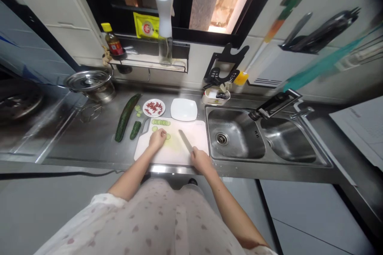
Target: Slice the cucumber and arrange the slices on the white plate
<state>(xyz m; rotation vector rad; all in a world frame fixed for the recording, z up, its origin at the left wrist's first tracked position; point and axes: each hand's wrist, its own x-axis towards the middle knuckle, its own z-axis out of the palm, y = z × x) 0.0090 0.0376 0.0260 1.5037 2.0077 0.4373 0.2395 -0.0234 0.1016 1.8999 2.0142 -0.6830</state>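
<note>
My right hand (201,160) is closed around the handle of a knife (186,141), its blade pointing up and left over the white cutting board (179,158). On the board's left half, my left hand (157,138) has its fingers pinched together at the edge of a cucumber slice (168,136). Just beyond that hand lies a single slice (154,128), with a row of overlapping cucumber slices (160,122) near the board's far edge. Left of the board rest a short cucumber piece (135,130) and a long whole cucumber (127,117).
Behind the board stand a plate of chopped red and white bits (154,108) and a white dish (183,109). A few cucumber pieces (138,110) lie beside the plate. The double sink (236,133) borders the board's right. A lidded steel pot (89,83) stands back left.
</note>
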